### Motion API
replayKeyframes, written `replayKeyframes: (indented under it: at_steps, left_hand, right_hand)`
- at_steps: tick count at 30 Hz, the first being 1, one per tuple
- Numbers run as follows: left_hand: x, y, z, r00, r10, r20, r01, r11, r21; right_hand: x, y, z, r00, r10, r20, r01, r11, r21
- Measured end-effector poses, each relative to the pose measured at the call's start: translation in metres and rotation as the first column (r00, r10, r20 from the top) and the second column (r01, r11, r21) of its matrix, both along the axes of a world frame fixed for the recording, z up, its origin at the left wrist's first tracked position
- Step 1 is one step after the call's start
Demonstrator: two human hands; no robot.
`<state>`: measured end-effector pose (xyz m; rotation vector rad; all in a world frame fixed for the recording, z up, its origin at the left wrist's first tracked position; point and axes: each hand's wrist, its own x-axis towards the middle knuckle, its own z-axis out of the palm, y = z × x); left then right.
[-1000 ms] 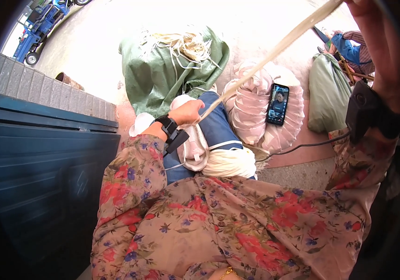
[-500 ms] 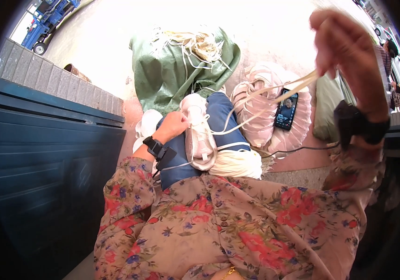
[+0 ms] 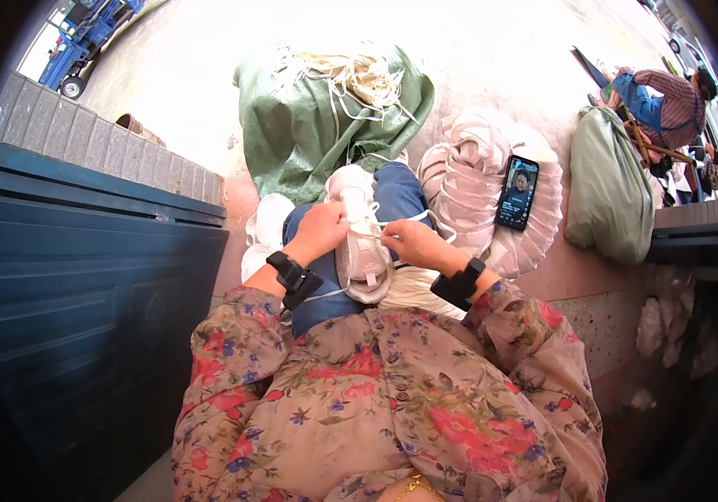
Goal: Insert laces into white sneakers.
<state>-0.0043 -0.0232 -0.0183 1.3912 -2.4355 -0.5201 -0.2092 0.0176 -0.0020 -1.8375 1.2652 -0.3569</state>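
A pale pink and white sneaker (image 3: 366, 261) lies on my lap with its heel toward me. Cream shoelace (image 3: 373, 219) crosses its upper and runs off to the right. At the shoe's left edge my left hand (image 3: 320, 231) is closed, with its fingertips gripping the side by the lacing. From the right, my right hand (image 3: 419, 246) pinches the shoelace close above the lacing. A bundle of cream laces (image 3: 416, 289) lies on my lap, partly hidden behind my right wrist.
Ahead stands a green sack (image 3: 292, 125) topped with loose laces (image 3: 359, 79). Stacked pink shoes (image 3: 468, 180) carry a phone (image 3: 516, 192) to the right. White shoes (image 3: 267, 226) lie left. Farther right are another green sack (image 3: 610, 188) and a seated person (image 3: 669, 105).
My right hand has come down from high at the right, where it held the laces stretched out, to the sneaker's lacing. My left hand has stayed beside the shoe, shifting slightly.
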Motion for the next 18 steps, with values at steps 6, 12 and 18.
replayKeyframes:
  at_steps: [6,12,18]
  left_hand:
    - [0.013,-0.021,0.009,0.719,0.669,-0.187,0.111,0.155,0.982]
    - [0.017,-0.019,-0.002,0.721,0.659,-0.214,0.189,0.11,0.976]
    - [0.002,-0.011,0.003,0.704,0.67,-0.236,0.035,0.299,0.953]
  right_hand:
    - [0.001,0.022,0.015,0.986,0.169,-0.003,-0.168,0.978,-0.124]
    - [0.002,0.052,0.042,0.918,0.397,0.012,-0.396,0.917,-0.055]
    - [0.012,0.054,0.045,0.94,0.27,0.206,-0.247,0.96,-0.132]
